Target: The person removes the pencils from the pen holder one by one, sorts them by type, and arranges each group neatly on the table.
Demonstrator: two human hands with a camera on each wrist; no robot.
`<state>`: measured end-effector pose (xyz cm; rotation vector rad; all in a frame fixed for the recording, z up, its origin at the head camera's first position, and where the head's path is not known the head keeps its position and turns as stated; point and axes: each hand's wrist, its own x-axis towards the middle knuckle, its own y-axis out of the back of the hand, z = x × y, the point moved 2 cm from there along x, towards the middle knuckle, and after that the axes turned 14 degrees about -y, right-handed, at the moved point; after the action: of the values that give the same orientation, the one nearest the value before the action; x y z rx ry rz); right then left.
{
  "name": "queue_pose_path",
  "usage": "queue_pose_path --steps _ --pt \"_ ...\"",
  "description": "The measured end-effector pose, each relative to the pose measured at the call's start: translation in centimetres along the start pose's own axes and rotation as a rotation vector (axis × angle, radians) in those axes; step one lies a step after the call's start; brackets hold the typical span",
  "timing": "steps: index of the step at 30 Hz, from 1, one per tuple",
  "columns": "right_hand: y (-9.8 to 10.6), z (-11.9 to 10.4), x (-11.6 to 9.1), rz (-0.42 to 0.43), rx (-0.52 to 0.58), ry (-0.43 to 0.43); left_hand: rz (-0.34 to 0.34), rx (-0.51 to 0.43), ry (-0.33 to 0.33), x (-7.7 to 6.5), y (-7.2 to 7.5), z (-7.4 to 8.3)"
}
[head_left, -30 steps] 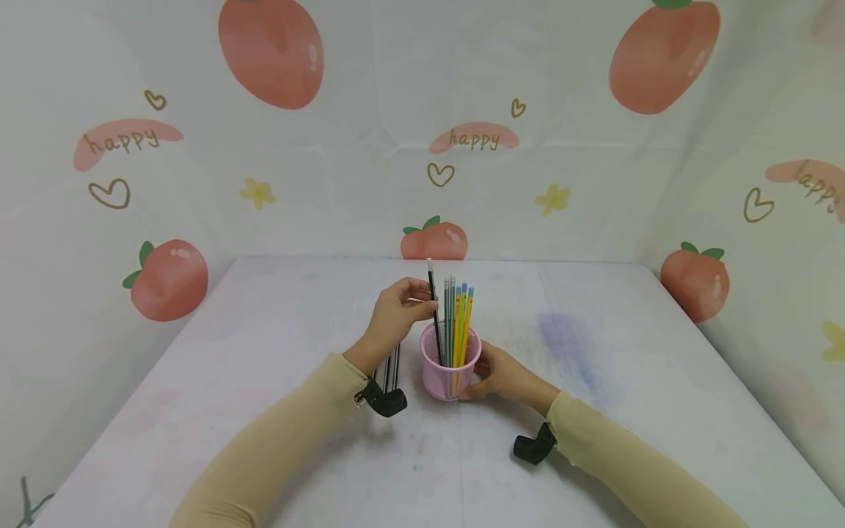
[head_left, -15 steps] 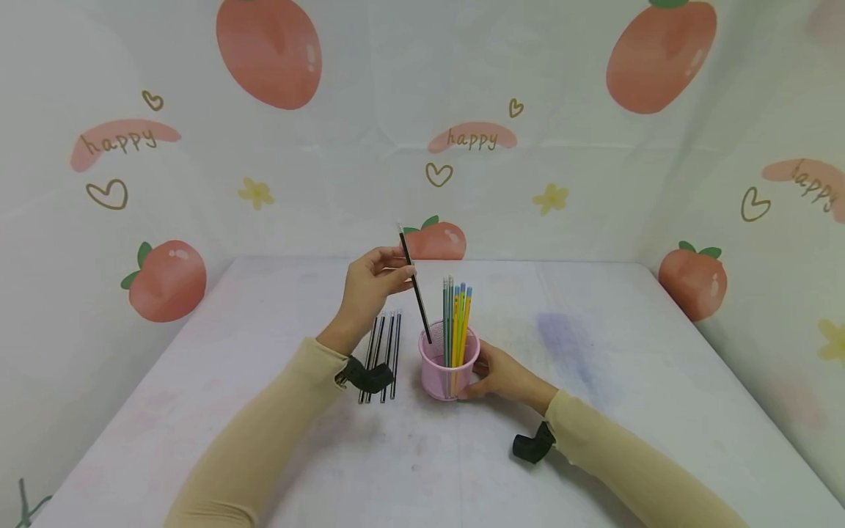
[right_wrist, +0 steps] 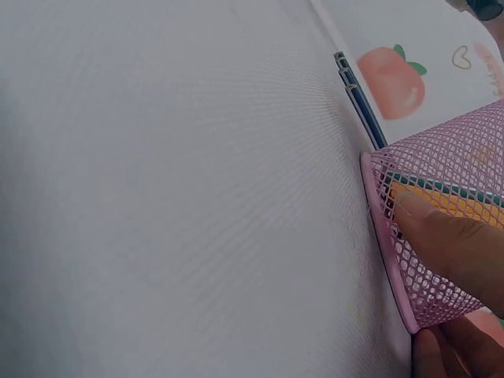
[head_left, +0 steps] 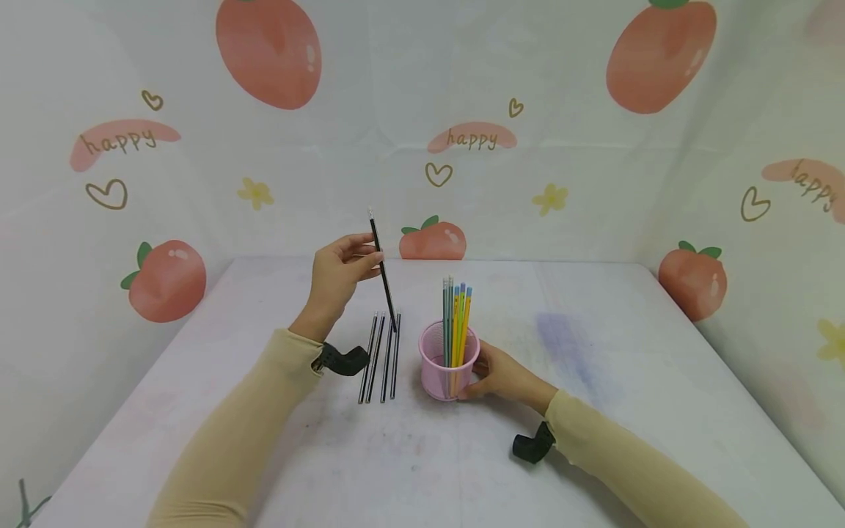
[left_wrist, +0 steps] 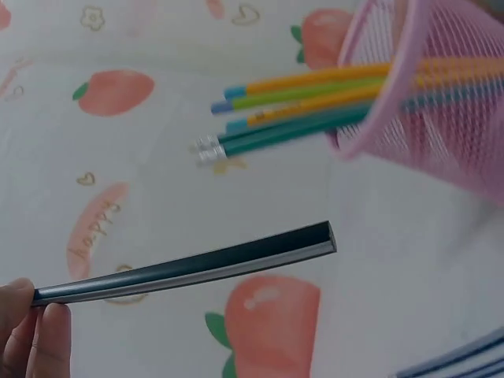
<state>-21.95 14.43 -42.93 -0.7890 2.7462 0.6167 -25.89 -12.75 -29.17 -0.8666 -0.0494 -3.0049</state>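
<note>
My left hand pinches a black, silver-striped pencil between thumb and fingers, eraser end up. It tilts above the table, its unsharpened lower end overlapping the black pencils lying there in the head view. To the right stands a pink mesh pencil cup, upright on the table. My right hand holds the cup low on its right side, thumb against the mesh in the right wrist view. Green, yellow and lime pencils stand in the cup, eraser ends up.
Several black pencils lie side by side just left of the cup. A white table runs back to a white backdrop printed with peaches. Each wrist carries a small black camera.
My left hand has lifted the black pencil out of the cup and carried it left, over the lying pencils. The right hand and the cup have stayed in place.
</note>
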Motion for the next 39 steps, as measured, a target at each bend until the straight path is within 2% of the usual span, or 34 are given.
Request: queue_pose_path --steps 4,8,12,18,22,26,30,36,39 --pt "0.1 0.1 0.1 -0.006 -0.006 0.007 -0.021 0.055 0.019 0.1 0.8 -0.9" --pt "0.1 0.2 0.0 -0.011 -0.004 0.012 -0.029 0.092 0.063 0.2 1.4 -1.6" --pt "0.1 0.0 0.0 -0.014 -0.005 0.016 -0.053 0.172 0.107 0.2 1.9 -2.1" --pt "0.1 -0.2 -0.1 -0.012 -0.002 0.013 -0.131 0.294 0.23 0.0 2.5 -3.2" --pt "0.1 -0.2 -0.1 -0.012 0.001 0.013 -0.19 0.329 0.319 -0.5 2.9 -4.2" --pt "0.0 -0.2 -0.2 -0.006 -0.001 0.013 -0.232 0.353 0.366 -1.2 3.1 -5.5" --pt "0.0 -0.2 -0.2 -0.002 -0.004 0.007 -0.246 0.374 0.398 -1.7 3.3 -6.7" --pt "0.0 -0.2 -0.2 0.007 -0.016 -0.011 -0.276 0.417 0.486 -2.7 3.4 -8.0" --pt "0.0 -0.1 -0.1 0.004 -0.011 -0.011 -0.284 0.424 0.494 -3.0 3.4 -8.5"
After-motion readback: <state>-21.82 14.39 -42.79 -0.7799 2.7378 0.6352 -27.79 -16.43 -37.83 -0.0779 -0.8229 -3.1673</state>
